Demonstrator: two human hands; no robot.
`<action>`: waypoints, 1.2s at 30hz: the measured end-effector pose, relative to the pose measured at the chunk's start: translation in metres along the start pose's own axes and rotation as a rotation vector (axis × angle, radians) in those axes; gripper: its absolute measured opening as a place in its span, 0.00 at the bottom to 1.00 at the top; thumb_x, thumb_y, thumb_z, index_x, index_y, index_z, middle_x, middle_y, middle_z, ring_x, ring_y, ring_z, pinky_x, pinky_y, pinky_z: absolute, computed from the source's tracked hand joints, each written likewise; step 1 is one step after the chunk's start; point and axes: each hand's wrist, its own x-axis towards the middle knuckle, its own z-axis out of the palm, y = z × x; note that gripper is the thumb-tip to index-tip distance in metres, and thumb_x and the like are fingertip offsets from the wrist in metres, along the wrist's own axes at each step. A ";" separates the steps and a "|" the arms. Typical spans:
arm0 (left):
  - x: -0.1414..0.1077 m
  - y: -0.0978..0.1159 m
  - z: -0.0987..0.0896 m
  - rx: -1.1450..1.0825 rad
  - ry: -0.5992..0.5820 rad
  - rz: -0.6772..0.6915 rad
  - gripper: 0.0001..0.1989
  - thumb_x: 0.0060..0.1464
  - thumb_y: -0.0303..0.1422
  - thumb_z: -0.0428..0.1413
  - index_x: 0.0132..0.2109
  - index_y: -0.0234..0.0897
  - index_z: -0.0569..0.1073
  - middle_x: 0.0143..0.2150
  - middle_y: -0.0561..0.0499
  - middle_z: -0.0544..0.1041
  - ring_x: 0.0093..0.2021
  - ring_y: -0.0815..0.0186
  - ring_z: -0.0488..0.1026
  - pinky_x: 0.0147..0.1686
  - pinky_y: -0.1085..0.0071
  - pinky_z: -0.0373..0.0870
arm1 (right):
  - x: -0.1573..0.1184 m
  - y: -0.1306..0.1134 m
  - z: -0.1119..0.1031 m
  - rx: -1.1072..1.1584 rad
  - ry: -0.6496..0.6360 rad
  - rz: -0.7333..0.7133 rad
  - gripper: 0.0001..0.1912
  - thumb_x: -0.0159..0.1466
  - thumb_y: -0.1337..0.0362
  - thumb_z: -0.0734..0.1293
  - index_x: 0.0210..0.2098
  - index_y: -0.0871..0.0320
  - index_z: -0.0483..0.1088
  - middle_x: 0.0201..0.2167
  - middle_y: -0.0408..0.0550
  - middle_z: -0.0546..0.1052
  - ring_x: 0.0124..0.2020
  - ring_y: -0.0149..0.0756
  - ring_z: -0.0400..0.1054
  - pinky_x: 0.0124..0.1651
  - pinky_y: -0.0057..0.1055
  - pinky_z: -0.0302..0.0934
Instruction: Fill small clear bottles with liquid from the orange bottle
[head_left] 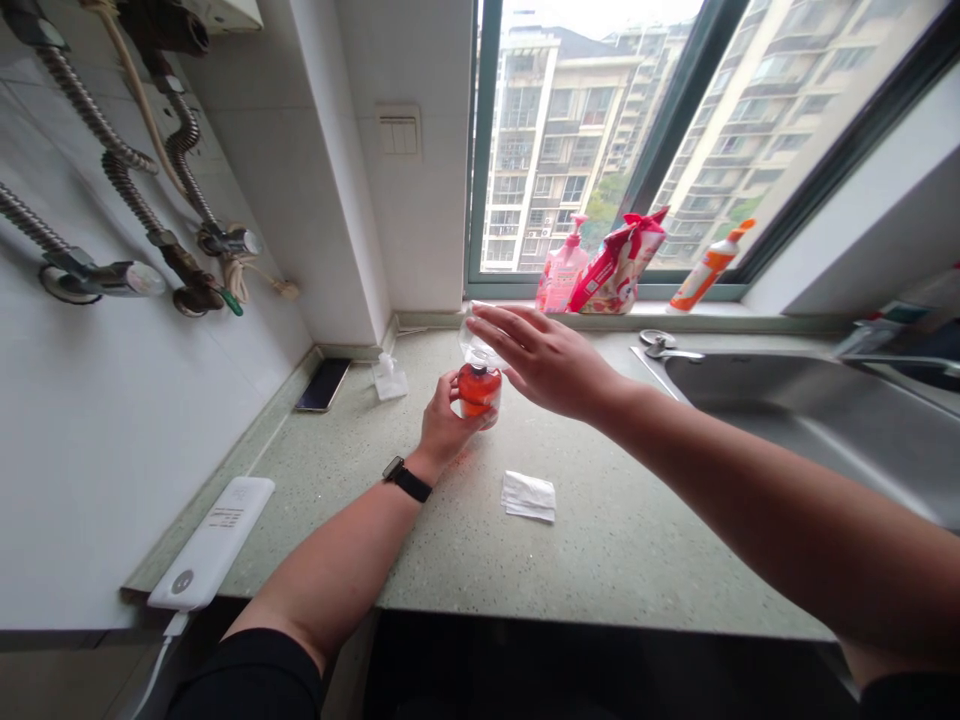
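My left hand [442,420], with a black watch on its wrist, is wrapped round a small clear bottle of orange-red liquid [480,393] standing upright on the counter. The bottle's neck looks dark. Above it, my right hand [544,360] grips a clear plastic container [480,352], tilted over the bottle's mouth. My fingers hide much of that container, so its full shape cannot be seen. A white pump top [389,377] sits on the counter left of the bottle. Nearer to me lies a folded white tissue [529,496].
A phone [324,385] and a white power bank [214,540] with a cable lie along the left wall. A steel sink [795,420] is at right. On the windowsill stand a pink pump bottle [561,275], a red pouch [621,265] and an orange-white bottle [705,270].
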 end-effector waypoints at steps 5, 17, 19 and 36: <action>0.000 0.003 0.000 -0.029 -0.005 0.006 0.38 0.49 0.36 0.76 0.63 0.44 0.68 0.62 0.42 0.79 0.57 0.53 0.82 0.59 0.53 0.78 | 0.001 -0.001 0.001 -0.022 0.014 -0.030 0.41 0.71 0.75 0.61 0.81 0.55 0.49 0.76 0.59 0.65 0.72 0.54 0.63 0.70 0.57 0.69; 0.000 0.008 0.000 -0.047 0.003 -0.010 0.37 0.49 0.37 0.76 0.60 0.43 0.66 0.60 0.42 0.79 0.57 0.52 0.82 0.58 0.54 0.78 | 0.005 -0.005 0.002 -0.013 -0.010 -0.067 0.44 0.69 0.77 0.60 0.81 0.54 0.47 0.76 0.58 0.65 0.72 0.54 0.63 0.69 0.57 0.70; 0.000 0.007 0.000 -0.050 0.005 -0.010 0.37 0.48 0.37 0.76 0.59 0.43 0.66 0.59 0.42 0.79 0.57 0.52 0.82 0.57 0.54 0.79 | 0.006 -0.005 0.002 -0.007 -0.013 -0.069 0.45 0.68 0.78 0.60 0.82 0.53 0.46 0.76 0.57 0.65 0.73 0.54 0.63 0.70 0.58 0.69; 0.000 0.005 0.001 -0.079 -0.002 0.003 0.37 0.49 0.37 0.76 0.58 0.43 0.65 0.57 0.43 0.79 0.54 0.52 0.83 0.52 0.56 0.80 | 0.011 -0.008 0.002 -0.007 -0.032 -0.102 0.47 0.68 0.78 0.60 0.82 0.50 0.42 0.76 0.57 0.65 0.73 0.55 0.62 0.69 0.58 0.70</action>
